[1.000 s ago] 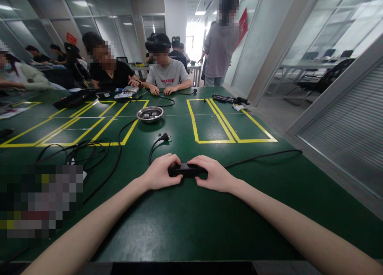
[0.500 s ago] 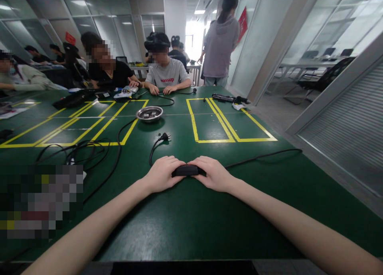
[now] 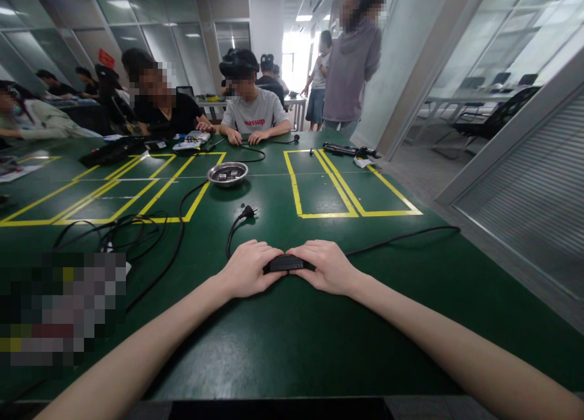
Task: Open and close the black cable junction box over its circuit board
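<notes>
Our left hand (image 3: 249, 269) and right hand (image 3: 325, 268) grip a black power adapter (image 3: 286, 263)
Fingers (image 3: 274, 278) clasp both ends; its cord (image 3: 387, 241), if snagged, could tug it loose

There is one black block (image 3: 286, 263), one metal bowl (image 3: 228, 184), one green table (image 3: 292, 353).
</notes>
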Demonstrator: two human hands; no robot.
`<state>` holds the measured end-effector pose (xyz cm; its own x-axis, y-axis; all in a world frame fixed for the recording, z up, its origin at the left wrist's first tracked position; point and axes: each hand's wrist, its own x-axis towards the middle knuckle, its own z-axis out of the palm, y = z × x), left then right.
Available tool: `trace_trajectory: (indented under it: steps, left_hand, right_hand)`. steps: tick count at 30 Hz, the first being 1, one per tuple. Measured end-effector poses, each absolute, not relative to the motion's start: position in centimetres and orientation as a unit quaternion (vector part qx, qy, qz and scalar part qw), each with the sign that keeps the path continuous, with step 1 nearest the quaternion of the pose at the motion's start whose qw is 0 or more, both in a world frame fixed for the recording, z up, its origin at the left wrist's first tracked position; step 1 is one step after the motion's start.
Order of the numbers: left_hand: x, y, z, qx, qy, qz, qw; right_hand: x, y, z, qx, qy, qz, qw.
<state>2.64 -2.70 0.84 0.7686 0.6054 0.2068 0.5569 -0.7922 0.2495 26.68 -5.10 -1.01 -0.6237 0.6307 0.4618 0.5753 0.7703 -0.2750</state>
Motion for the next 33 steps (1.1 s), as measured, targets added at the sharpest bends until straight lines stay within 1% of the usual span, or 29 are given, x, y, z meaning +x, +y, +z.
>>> trace_trajectory:
  steps: [7, 11, 15, 19, 22, 27, 30, 33]
  left_hand:
    - [2.58, -3.06, 1.13, 0.944, 0.292, 0.139, 0.071]
    - [2.42, -3.06, 0.97, 0.943, 0.288, 0.162, 0.037]
    - [2.28, -2.98, 0.91, 0.951, 0.260, 0.165, 0.004]
    - [2.25, -3.08, 0.90, 0.952, 0.261, 0.159, -0.001]
    - [2.30, -3.19, 1.02, 0.951, 0.263, 0.163, -0.004]
    - [2.35, -3.10, 1.16, 0.945, 0.274, 0.176, 0.029]
    - [2.24, -3.12, 0.98, 0.937, 0.296, 0.174, 0.072]
    - [2.19, -3.31, 0.90, 0.918, 0.322, 0.183, 0.138]
  right_hand:
    - [26.78, -5.23, -0.73, -0.311, -0.907, 0.029, 0.283]
    - [26.86, -5.39, -0.74, -0.322, -0.909, 0.028, 0.263]
    - [26.69, -5.56, -0.84, -0.341, -0.905, 0.003, 0.256]
    - [26.56, -5.44, -0.82, -0.333, -0.903, 0.002, 0.271]
    - [26.70, -5.35, -0.79, -0.327, -0.908, 0.009, 0.262]
    - [27.00, -5.50, -0.79, -0.303, -0.911, -0.012, 0.280]
    - [27.12, -5.54, -0.71, -0.291, -0.909, -0.046, 0.295]
    - [27.27, -5.45, -0.71, -0.278, -0.913, -0.080, 0.286]
